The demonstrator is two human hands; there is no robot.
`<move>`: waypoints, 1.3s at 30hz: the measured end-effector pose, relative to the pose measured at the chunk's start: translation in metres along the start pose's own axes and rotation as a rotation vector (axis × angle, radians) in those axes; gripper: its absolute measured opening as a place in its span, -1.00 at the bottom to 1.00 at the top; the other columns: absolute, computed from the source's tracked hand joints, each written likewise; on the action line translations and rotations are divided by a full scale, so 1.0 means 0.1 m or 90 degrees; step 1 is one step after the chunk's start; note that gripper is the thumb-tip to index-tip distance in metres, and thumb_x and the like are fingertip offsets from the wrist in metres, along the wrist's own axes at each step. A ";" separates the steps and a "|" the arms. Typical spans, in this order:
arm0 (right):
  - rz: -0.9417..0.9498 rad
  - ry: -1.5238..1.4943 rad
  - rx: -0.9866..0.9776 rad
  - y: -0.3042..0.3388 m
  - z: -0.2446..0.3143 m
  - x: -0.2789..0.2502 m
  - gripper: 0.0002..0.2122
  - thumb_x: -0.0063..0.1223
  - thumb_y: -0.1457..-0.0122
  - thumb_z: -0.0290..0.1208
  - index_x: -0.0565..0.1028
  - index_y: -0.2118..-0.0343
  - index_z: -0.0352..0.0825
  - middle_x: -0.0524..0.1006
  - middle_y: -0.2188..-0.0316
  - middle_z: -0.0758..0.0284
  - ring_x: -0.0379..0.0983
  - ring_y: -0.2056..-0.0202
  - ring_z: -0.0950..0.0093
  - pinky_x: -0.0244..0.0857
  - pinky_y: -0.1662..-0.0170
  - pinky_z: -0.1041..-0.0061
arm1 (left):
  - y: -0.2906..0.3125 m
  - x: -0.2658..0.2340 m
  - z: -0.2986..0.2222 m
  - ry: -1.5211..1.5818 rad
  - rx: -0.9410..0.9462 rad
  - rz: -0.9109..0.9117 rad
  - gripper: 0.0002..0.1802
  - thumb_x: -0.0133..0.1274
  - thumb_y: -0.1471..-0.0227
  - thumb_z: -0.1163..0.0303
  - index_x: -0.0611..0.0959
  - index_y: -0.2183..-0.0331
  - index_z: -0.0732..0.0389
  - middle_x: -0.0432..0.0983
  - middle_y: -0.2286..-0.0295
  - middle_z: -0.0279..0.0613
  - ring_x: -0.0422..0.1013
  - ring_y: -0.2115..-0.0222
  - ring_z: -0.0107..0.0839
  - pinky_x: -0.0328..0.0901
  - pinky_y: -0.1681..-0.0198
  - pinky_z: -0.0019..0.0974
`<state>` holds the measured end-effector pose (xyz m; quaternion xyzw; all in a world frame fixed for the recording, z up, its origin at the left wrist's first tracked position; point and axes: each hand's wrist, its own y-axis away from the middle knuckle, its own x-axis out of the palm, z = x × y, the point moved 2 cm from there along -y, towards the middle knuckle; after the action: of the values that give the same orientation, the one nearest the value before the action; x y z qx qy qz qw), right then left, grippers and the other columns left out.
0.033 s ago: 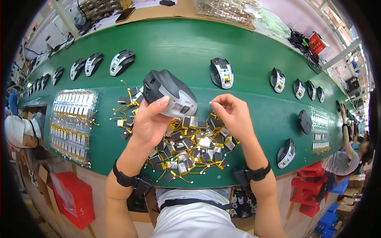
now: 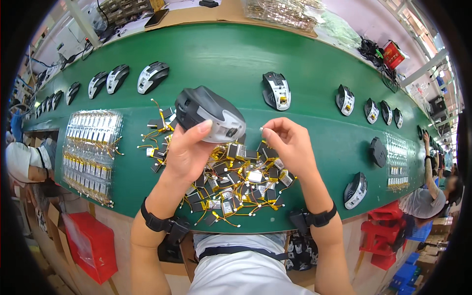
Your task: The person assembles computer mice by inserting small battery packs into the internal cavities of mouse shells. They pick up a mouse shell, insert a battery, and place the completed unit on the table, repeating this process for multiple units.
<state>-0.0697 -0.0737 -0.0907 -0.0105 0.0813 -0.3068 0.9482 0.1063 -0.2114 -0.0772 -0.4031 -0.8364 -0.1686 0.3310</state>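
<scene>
My left hand [image 2: 189, 150] grips a black and grey computer mouse [image 2: 216, 109], held tilted above the bench with its thumb on the grey side. A small opening shows near the mouse's lower end. To its right, my right hand [image 2: 291, 145] is closed in a pinch on a small white plug [image 2: 261, 129], apart from the mouse. Whatever hangs from that plug is hidden by the fingers. Below both hands lies a loose heap of small battery packs [image 2: 254, 176], silver and black with yellow tape, thin wires and white plugs.
Several mice stand along the green bench [image 2: 211, 54], including one mouse [image 2: 277, 91] straight ahead. A clear tray of batteries [image 2: 91, 152] lies at left, another tray [image 2: 396, 160] at right. A black part [image 2: 377, 151] and another mouse [image 2: 355, 190] lie nearer. Co-workers sit at both sides.
My left hand and the mouse have shifted very slightly. Both hands keep the same grip.
</scene>
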 end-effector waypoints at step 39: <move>-0.090 -0.067 -0.073 0.24 0.42 0.43 -0.88 0.18 0.00 -0.52 0.44 0.54 -0.38 0.40 0.63 0.55 0.19 0.59 0.83 0.07 0.54 0.76 | 0.13 0.28 0.10 -0.412 0.261 0.148 -0.12 0.15 0.16 0.18 0.24 -0.18 0.27 0.17 -0.15 0.27 0.24 -0.12 0.13 0.09 -0.23 0.07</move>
<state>-0.0150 -0.0806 -0.0576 -0.0864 0.0477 -0.3666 0.9251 0.0995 -0.1823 -0.0653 -0.4527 -0.8627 0.1763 0.1406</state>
